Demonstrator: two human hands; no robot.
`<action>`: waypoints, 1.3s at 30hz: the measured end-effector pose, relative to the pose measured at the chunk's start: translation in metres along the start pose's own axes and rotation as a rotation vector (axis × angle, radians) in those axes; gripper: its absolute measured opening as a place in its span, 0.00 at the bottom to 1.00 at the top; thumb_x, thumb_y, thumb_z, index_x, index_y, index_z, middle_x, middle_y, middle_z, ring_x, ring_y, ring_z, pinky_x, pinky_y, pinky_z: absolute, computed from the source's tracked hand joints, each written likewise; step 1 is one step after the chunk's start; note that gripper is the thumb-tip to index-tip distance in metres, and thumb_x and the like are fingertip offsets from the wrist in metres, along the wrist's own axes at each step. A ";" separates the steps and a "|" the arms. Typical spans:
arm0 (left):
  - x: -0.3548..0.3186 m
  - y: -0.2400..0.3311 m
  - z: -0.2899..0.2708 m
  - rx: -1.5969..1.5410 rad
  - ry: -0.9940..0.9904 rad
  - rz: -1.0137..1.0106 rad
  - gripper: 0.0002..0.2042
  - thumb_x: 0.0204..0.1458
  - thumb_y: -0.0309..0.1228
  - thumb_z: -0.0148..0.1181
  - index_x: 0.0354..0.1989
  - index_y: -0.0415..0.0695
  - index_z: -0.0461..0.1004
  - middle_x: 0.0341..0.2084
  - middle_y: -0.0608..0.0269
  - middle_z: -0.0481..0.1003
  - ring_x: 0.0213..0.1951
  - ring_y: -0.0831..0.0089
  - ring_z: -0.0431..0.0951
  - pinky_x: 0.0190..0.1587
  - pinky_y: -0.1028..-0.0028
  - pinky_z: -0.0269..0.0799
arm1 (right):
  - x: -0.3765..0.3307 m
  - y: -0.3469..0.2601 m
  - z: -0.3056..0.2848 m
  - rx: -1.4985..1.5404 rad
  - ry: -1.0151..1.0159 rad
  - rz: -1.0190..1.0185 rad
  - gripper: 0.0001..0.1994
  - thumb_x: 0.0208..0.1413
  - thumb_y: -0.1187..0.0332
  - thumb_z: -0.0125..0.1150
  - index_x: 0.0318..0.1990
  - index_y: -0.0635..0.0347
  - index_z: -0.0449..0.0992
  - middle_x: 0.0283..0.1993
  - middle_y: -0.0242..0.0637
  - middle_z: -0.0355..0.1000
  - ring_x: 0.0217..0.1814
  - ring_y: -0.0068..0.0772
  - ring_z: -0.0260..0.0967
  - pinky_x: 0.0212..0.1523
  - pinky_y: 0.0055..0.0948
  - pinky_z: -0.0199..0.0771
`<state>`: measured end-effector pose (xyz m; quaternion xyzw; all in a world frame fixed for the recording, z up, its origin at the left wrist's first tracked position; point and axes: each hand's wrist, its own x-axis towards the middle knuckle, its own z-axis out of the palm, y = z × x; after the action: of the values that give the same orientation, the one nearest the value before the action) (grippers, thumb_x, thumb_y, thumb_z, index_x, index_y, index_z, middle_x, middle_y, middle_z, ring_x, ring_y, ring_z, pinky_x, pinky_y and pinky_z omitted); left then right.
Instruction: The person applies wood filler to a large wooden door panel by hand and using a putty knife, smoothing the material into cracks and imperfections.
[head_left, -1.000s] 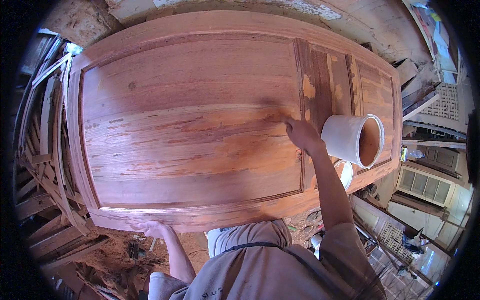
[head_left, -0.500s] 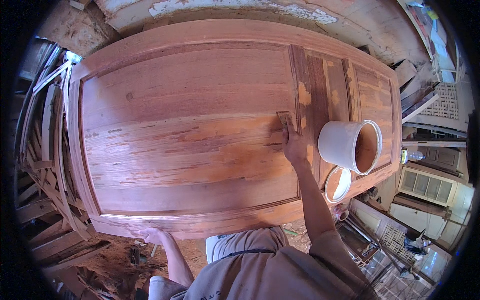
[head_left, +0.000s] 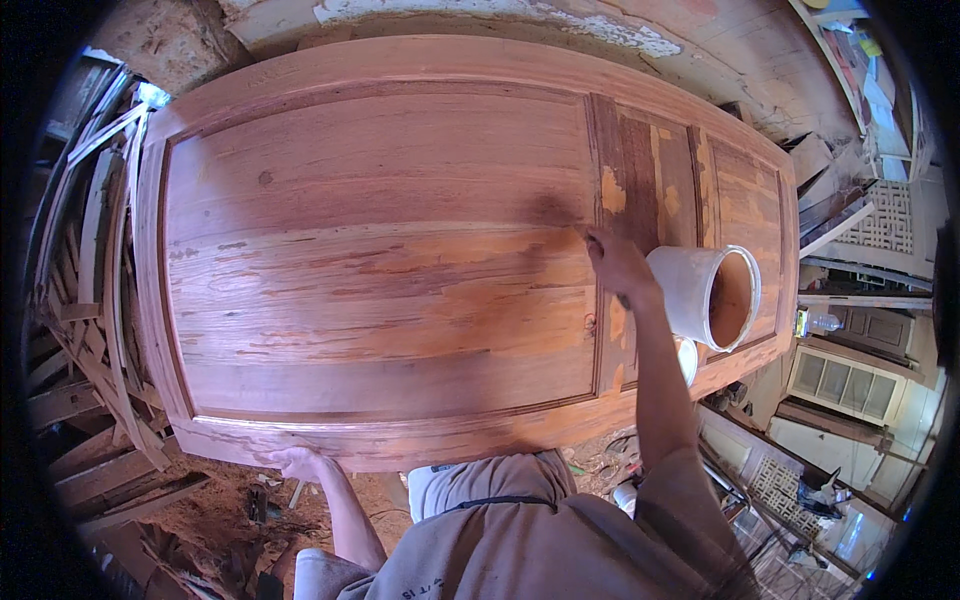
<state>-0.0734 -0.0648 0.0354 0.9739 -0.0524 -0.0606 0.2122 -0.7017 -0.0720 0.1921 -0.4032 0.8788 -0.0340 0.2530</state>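
head view, item: wooden door (head_left: 380, 250), lying flat, large panel part coated in orange-brown filler, dry wood above.
right hand (head_left: 618, 265): pressed on the panel's right edge beside the vertical rail, fingers closed around a small applicator, its kind too hidden to tell.
left hand (head_left: 295, 462): curled over the door's near edge, steadying it.
white bucket (head_left: 705, 295): on the door, just right of the right hand, brown filler inside.
handling note: judged best worked along the grain, thin even strokes, overlapping the wet edge.
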 end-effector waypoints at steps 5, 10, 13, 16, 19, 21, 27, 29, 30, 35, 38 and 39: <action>0.002 -0.007 -0.006 -0.010 -0.024 -0.022 0.48 0.56 0.70 0.33 0.54 0.26 0.63 0.43 0.27 0.74 0.47 0.36 0.77 0.47 0.50 0.76 | 0.024 -0.012 -0.002 -0.190 -0.182 -0.065 0.18 0.63 0.61 0.49 0.58 0.51 0.73 0.44 0.52 0.77 0.45 0.57 0.75 0.46 0.48 0.74; -0.017 0.013 -0.022 0.008 -0.010 -0.056 0.48 0.56 0.70 0.33 0.54 0.26 0.64 0.44 0.25 0.73 0.47 0.35 0.76 0.48 0.48 0.75 | -0.017 0.001 0.025 -0.181 -0.256 -0.063 0.17 0.62 0.62 0.49 0.56 0.53 0.74 0.41 0.54 0.77 0.42 0.58 0.75 0.43 0.48 0.74; -0.022 0.019 -0.025 -0.025 -0.030 -0.068 0.48 0.56 0.71 0.32 0.54 0.26 0.64 0.44 0.26 0.73 0.47 0.36 0.77 0.47 0.49 0.76 | -0.045 -0.031 -0.001 -0.156 -0.392 -0.003 0.18 0.63 0.60 0.48 0.56 0.54 0.74 0.43 0.54 0.77 0.45 0.57 0.75 0.47 0.48 0.74; 0.026 -0.036 0.003 0.007 0.007 0.138 0.49 0.55 0.71 0.33 0.53 0.25 0.65 0.45 0.27 0.73 0.46 0.37 0.77 0.46 0.50 0.76 | -0.033 -0.040 -0.012 -0.059 -0.356 0.036 0.19 0.64 0.59 0.46 0.57 0.53 0.73 0.49 0.53 0.76 0.49 0.57 0.75 0.52 0.47 0.74; 0.019 -0.031 0.005 -0.120 -0.013 0.251 0.50 0.55 0.71 0.33 0.52 0.23 0.65 0.45 0.29 0.74 0.45 0.40 0.78 0.45 0.51 0.76 | 0.018 -0.002 -0.007 -0.123 -0.268 0.012 0.19 0.64 0.59 0.46 0.58 0.52 0.73 0.51 0.51 0.75 0.51 0.55 0.74 0.53 0.46 0.74; -0.004 -0.003 -0.006 -0.077 -0.008 0.124 0.50 0.55 0.71 0.33 0.52 0.23 0.65 0.45 0.30 0.74 0.45 0.40 0.78 0.45 0.51 0.76 | 0.042 0.005 -0.005 -0.215 -0.278 -0.028 0.19 0.63 0.59 0.47 0.58 0.51 0.74 0.52 0.50 0.75 0.51 0.54 0.74 0.52 0.46 0.75; -0.015 0.010 -0.017 -0.020 -0.005 -0.023 0.50 0.55 0.71 0.35 0.54 0.23 0.64 0.44 0.27 0.74 0.47 0.39 0.77 0.47 0.50 0.75 | 0.023 0.018 0.009 -0.348 -0.199 -0.275 0.17 0.65 0.62 0.47 0.56 0.58 0.75 0.35 0.52 0.77 0.33 0.49 0.77 0.37 0.41 0.76; -0.009 0.002 -0.019 -0.031 0.005 -0.044 0.49 0.55 0.71 0.35 0.54 0.23 0.64 0.44 0.27 0.74 0.47 0.38 0.77 0.47 0.50 0.75 | -0.007 -0.018 -0.003 -0.258 -0.513 0.019 0.17 0.66 0.61 0.48 0.55 0.59 0.74 0.29 0.46 0.76 0.23 0.40 0.74 0.29 0.39 0.75; -0.006 -0.003 -0.015 -0.026 -0.018 -0.022 0.49 0.55 0.71 0.35 0.54 0.24 0.64 0.44 0.27 0.74 0.48 0.39 0.77 0.47 0.50 0.75 | -0.021 -0.001 0.006 -0.190 -0.519 0.001 0.17 0.66 0.61 0.49 0.57 0.57 0.74 0.26 0.43 0.73 0.20 0.35 0.71 0.25 0.37 0.73; -0.011 0.008 -0.017 -0.025 0.013 -0.050 0.49 0.55 0.71 0.34 0.54 0.24 0.63 0.44 0.29 0.74 0.47 0.39 0.77 0.46 0.50 0.75 | -0.086 -0.037 0.023 0.155 -0.286 0.117 0.21 0.65 0.60 0.49 0.62 0.54 0.70 0.49 0.58 0.75 0.51 0.56 0.75 0.50 0.42 0.75; 0.000 -0.001 -0.012 0.011 0.022 -0.020 0.48 0.56 0.70 0.34 0.54 0.25 0.64 0.44 0.29 0.74 0.47 0.39 0.77 0.46 0.50 0.75 | -0.082 -0.056 0.059 0.327 -0.075 0.064 0.22 0.66 0.61 0.50 0.66 0.51 0.65 0.46 0.59 0.76 0.46 0.56 0.76 0.46 0.44 0.75; -0.004 -0.001 -0.011 0.014 0.037 0.002 0.46 0.57 0.69 0.34 0.54 0.26 0.64 0.43 0.29 0.74 0.47 0.39 0.77 0.46 0.50 0.75 | -0.082 -0.070 0.062 0.369 -0.014 0.052 0.23 0.66 0.61 0.50 0.68 0.50 0.63 0.43 0.59 0.76 0.43 0.56 0.77 0.43 0.45 0.75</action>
<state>-0.0753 -0.0588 0.0450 0.9763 -0.0500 -0.0419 0.2062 -0.5790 -0.0504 0.1907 -0.3274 0.8659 -0.1852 0.3297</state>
